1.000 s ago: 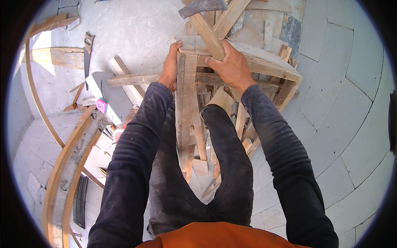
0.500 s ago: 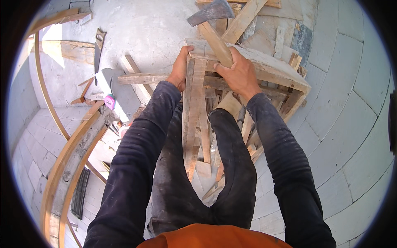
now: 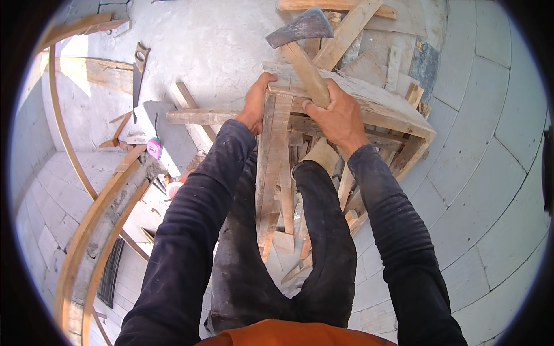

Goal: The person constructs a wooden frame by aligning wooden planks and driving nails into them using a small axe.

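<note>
A wooden sawhorse-like frame [image 3: 398,118], built of rough boards, stands in front of me, its worn top board running off to the right. My left hand [image 3: 254,106] is closed around the left end of this frame, thumb over the top edge. In my right hand [image 3: 339,118] is the wooden handle of an axe [image 3: 301,29], gripped over the top board. Its dark metal head points away from me, beyond the board. An upright plank [image 3: 271,173] runs down from the frame's left end between my legs.
On the floor at left lie a handsaw [image 3: 138,75] and a pink tape measure [image 3: 154,148] on a grey block. Curved timber strips [image 3: 98,230] rise at the lower left. Scrap boards [image 3: 346,34] lie beyond the frame; a block wall [image 3: 473,144] stands at right.
The view has shifted slightly, so the frame, axe and both hands appear a little lower. Both grips are the same.
</note>
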Demonstrator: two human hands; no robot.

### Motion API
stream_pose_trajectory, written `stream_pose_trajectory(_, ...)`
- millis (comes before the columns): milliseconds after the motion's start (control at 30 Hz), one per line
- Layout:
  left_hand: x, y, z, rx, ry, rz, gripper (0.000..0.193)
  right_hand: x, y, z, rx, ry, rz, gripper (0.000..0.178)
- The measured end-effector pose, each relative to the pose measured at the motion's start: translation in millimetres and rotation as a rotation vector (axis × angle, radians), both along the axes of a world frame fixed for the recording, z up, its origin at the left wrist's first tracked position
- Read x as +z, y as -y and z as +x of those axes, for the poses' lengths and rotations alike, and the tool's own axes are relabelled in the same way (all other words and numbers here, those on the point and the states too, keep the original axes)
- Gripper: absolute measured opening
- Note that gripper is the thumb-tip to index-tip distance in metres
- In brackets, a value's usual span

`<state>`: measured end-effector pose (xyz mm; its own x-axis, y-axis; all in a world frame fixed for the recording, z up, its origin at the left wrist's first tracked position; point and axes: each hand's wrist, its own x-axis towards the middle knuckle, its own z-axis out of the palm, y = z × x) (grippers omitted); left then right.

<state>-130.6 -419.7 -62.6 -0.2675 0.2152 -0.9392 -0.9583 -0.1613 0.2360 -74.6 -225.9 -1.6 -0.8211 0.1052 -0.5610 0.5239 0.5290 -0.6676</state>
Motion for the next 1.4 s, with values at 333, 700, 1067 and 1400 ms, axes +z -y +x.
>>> stream_pose_trajectory(333,-4.6,-3.0,6.9,-0.026,-0.037,-0.063,0.062,7.4,-35.1,-3.5,0.072,-0.144,0.076,0.049)
stream_pose_trajectory(700,-0.3,-0.1,5.8,0.0,-0.057,-0.059,0.062,73.3,-80.3,-11.5,0.302,0.172,-0.04,0.065)
stream_pose_trajectory(1067,-0.1,-0.4,3.3,0.0,-0.064,-0.047,0.065,83.3,-91.8,-20.7,0.494,-0.003,0.14,0.069)
stream_pose_trajectory(1400,9.0,-7.0,12.1,0.096,-0.155,-0.029,0.051,148.8,-64.6,-53.7,0.967,-0.178,0.422,0.053)
